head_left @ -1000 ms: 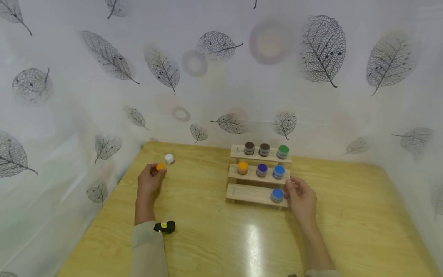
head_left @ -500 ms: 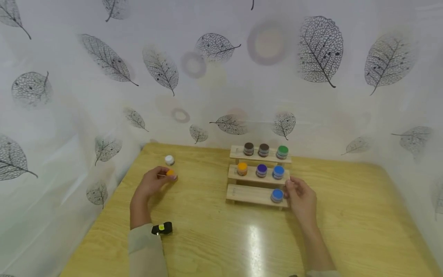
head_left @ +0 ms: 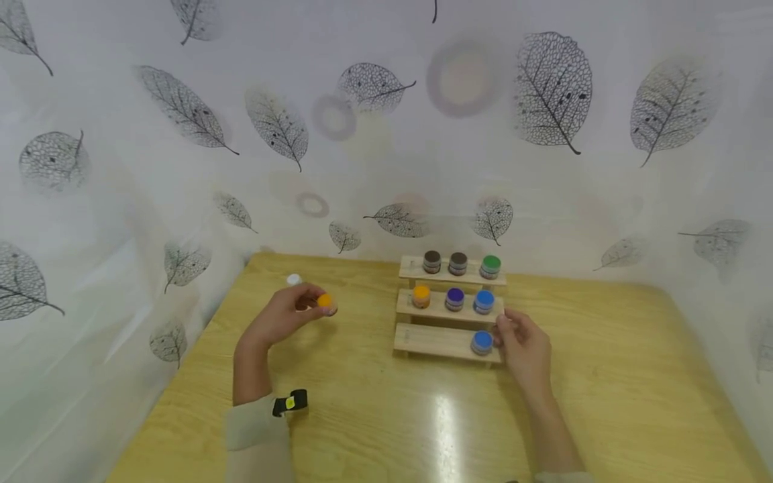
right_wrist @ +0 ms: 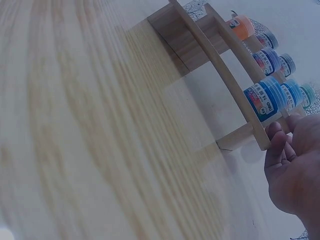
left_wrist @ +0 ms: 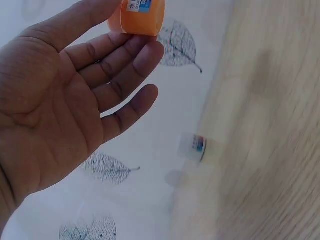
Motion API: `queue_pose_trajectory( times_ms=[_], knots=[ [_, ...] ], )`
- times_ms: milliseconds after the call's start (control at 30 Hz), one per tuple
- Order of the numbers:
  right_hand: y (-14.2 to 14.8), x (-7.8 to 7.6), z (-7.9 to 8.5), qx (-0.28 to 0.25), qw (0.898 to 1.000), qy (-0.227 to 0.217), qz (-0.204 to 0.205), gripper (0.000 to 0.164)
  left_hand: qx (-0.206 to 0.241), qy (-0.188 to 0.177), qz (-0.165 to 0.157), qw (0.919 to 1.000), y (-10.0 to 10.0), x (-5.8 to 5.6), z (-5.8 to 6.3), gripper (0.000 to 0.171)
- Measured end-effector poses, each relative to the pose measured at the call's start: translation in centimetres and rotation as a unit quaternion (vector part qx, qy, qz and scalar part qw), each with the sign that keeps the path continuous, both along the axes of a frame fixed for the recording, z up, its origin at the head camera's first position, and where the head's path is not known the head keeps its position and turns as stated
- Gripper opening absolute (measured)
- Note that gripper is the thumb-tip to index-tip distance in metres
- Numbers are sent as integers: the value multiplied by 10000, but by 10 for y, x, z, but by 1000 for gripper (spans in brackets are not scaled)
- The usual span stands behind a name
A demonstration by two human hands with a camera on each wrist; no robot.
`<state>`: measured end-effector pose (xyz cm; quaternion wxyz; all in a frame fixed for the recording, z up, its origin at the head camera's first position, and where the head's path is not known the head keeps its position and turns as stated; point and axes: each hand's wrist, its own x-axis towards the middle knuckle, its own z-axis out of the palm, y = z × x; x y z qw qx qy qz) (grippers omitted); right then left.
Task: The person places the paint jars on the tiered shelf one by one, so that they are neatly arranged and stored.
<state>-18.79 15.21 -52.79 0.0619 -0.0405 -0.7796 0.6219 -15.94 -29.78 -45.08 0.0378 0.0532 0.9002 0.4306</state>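
Observation:
My left hand (head_left: 286, 315) pinches an orange paint jar (head_left: 325, 301) between thumb and fingertips, held above the table left of the rack. The left wrist view shows the same orange jar (left_wrist: 137, 17) with a printed label. At the right end of the three-step wooden rack (head_left: 443, 340), my right hand (head_left: 527, 352) grips its edge with curled fingers, seen close in the right wrist view. The lowest step bears one blue jar (head_left: 482, 342) at its right end. On the middle step stand an orange jar (head_left: 421, 296), a purple jar (head_left: 455, 299) and another blue jar (head_left: 484, 302).
Two dark brown jars (head_left: 431, 261) and a green jar (head_left: 490, 266) stand on the top step. A white jar (head_left: 293, 279) sits on the table behind my left hand, partly hidden. A leaf-patterned sheet (head_left: 386, 154) closes off the back and sides of the wooden table (head_left: 362, 402).
My left hand has lifted the orange jar and carried it to the right, away from the white jar and nearer the rack. The right hand stays at the rack's end.

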Motion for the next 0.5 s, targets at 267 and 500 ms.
queue_pose_trajectory(
  times_ms=[267, 500],
  knots=[
    [-2, 1, -1, 30, 10000, 11, -43, 38, -8, 124, -726, 9973, 41, -10, 3, 27],
    [-1, 2, 0, 131, 9999, -29, -24, 42, -271, 315, -1250, 9913, 79, -14, 3, 27]
  ],
)
